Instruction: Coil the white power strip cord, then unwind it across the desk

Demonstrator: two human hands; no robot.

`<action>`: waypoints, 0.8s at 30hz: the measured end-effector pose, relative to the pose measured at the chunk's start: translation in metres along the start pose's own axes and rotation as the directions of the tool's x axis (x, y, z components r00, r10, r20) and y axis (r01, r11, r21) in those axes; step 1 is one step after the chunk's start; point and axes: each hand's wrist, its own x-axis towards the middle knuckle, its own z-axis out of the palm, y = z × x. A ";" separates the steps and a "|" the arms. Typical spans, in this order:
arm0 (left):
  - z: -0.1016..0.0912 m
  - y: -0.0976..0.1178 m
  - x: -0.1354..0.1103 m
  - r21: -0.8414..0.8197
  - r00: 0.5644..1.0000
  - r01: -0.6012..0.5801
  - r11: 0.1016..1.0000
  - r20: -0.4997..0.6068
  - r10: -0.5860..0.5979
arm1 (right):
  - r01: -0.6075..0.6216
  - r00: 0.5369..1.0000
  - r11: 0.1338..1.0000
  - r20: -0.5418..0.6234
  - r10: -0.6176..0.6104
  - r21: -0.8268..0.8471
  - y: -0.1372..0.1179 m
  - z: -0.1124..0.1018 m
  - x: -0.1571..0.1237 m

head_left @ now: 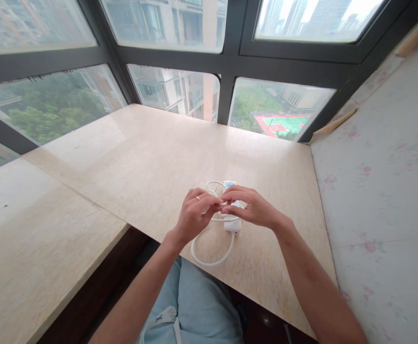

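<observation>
- Filling the top of the frame, dark-barred windows look out on buildings, green trees and, right of centre, a red and green sports court.
- Below them, from mid-frame down to the lower left, spreads a pale, faintly mottled surface, with a seam running across its left part.
- Along the right edge stands a wall patterned with pink flowers, its covering curling away near the window corner.
- At bottom centre I see the person's light blue trousers, a pale drawstring lying over them.
- Around the centre, slightly low, the left hand and the right hand come together at the fingertips. Both are drawn into a pinch; I cannot tell whether either grips anything.
- Beneath them, just right of centre, a white power strip with blue on top lies on the surface, partly hidden by the right hand.
- Its white cord leaves the lower end and loops leftward near the surface's edge; more loops show around the fingers.
- Smallest, a ring sits on a left-hand finger.
</observation>
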 end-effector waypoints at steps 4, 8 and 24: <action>-0.002 0.000 -0.005 -0.112 0.985 0.170 0.979 -0.020 -0.174 | -0.009 0.998 1.000 0.056 0.007 0.027 -0.003 -0.002 -0.001; -0.009 0.002 -0.014 -0.142 0.949 0.310 0.940 -0.010 -0.314 | -0.036 0.999 0.998 0.022 0.035 0.050 -0.004 0.000 0.000; 0.017 -0.030 -0.042 -0.336 0.373 0.901 0.276 0.272 -0.887 | -0.219 0.939 0.661 -0.029 0.343 0.718 0.023 0.007 -0.002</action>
